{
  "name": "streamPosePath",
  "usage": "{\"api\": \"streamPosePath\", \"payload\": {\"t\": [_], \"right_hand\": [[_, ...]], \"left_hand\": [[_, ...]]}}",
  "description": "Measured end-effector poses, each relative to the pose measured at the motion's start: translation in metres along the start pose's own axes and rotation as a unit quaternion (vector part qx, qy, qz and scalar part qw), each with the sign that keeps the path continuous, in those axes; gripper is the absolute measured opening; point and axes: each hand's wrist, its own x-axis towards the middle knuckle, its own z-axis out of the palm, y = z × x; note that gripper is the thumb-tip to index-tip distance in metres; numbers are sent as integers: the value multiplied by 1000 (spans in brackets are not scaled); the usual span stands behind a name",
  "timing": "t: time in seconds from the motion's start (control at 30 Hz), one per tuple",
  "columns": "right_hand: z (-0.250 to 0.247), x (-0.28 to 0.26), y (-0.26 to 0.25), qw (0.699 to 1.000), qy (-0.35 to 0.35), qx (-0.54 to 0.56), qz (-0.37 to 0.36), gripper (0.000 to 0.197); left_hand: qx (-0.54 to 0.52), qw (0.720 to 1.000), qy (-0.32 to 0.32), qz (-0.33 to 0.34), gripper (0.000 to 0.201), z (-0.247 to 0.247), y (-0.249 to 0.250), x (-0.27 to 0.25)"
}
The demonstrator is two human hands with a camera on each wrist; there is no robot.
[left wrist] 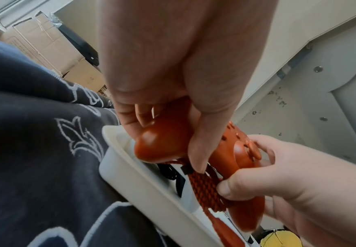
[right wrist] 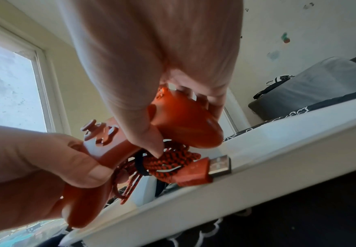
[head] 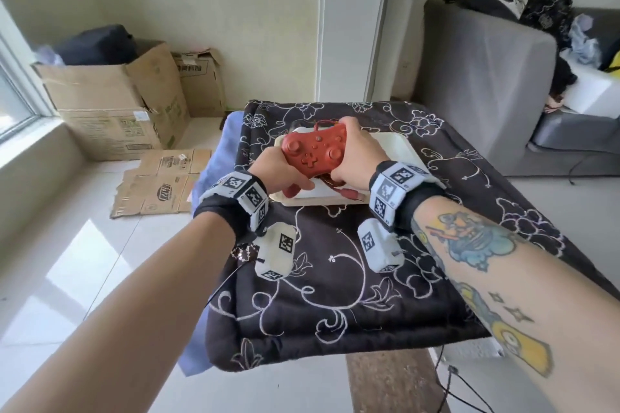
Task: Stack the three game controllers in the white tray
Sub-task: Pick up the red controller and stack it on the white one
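Now, with the left hand (head: 275,168) and right hand (head: 356,153) each curled round a grip of the red controller (head: 314,151) held level over the white tray (head: 396,147), lower it squarely and tuck the bundled cable (right wrist: 168,163) underneath so nothing snags the rim.

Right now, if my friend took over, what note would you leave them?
Left hand: grips the red controller by its left grip.
Right hand: grips its right grip.
The controller is held face up over the white tray; its bundled braided cable and USB plug hang beneath.
Something dark and white lies in the tray below; whether both other controllers are there cannot be told.
Left: lower the red one in and let go.
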Motion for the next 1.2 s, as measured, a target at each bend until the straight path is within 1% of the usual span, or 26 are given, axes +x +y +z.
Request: {"api": "streamPosePath", "payload": {"t": [0.07, 0.13, 0.23, 0.3, 0.37, 0.5, 0.67, 0.77, 0.83, 1.03, 1.1, 1.2], "right_hand": [[3, 4, 1, 1000, 3, -6, -6, 85], [7, 5, 1, 1000, 4, -8, -12, 83], [12, 4, 0, 1000, 8, -5, -19, 84], [15, 3, -1, 1000, 7, -2, -20, 85], [15, 2, 1, 1000, 4, 1, -20, 85], [11, -1, 4, 1000, -10, 2, -16, 85], [12, -7, 0, 1000, 12, 19, -21, 82], [13, -11, 1, 999, 25, 32, -22, 80], [13, -12, 1, 998, 32, 41, -29, 83], [17, -13, 2, 996, 18, 74, -39, 93], [18, -14, 3, 996, 16, 78, -37, 91], [16, -15, 5, 998, 12, 63, -16, 89]], "left_hand": [[12, 1000, 4, -6, 37, 1, -3, 2], [32, 999, 6, -6, 42, 2, -3, 2], [77, 996, 38, -13, 63, 4, -3, 2], [105, 993, 59, -3, 72, 4, -1, 2], [100, 994, 52, 2, 71, 4, 0, 2], [88, 995, 41, -8, 61, 2, -2, 2], [107, 993, 41, -8, 64, -1, -6, 5], [102, 994, 39, -8, 64, -3, -6, 7], [92, 995, 38, -10, 62, -3, -6, 8], [69, 997, 25, -24, 61, -4, -7, 7], [73, 997, 26, -23, 62, -3, -7, 7], [87, 995, 32, -20, 65, -2, -8, 7]]}}
